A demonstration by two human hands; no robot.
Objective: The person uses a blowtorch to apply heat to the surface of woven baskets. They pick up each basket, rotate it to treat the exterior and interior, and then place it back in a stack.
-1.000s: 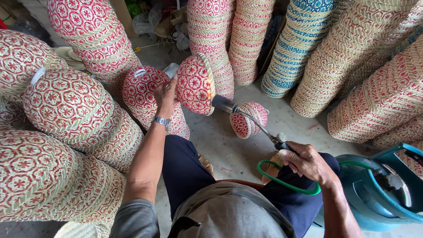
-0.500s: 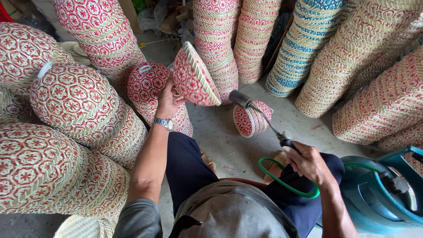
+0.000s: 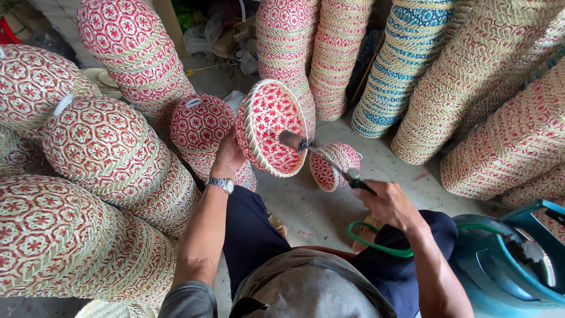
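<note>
My left hand (image 3: 228,154), a watch on its wrist, holds a red-and-straw woven basket (image 3: 268,126) by its outer side, the open mouth tilted toward me and to the right. My right hand (image 3: 385,203) grips the handle of a gas torch (image 3: 321,154), whose metal nozzle points into the basket's mouth. A green hose (image 3: 376,246) runs from the torch toward a blue gas cylinder (image 3: 509,265) at my right. Just beyond the torch, another small red woven basket (image 3: 332,168) lies on the concrete floor.
Tall stacks of red woven baskets (image 3: 100,159) lie piled on my left. Further red, blue and straw-coloured stacks (image 3: 412,65) lean along the back and right. My knees in dark trousers fill the bottom middle, with grey floor (image 3: 312,212) between them and the stacks.
My left hand has turned the basket so its open mouth now faces the torch. The torch nozzle has moved left into the basket's mouth.
</note>
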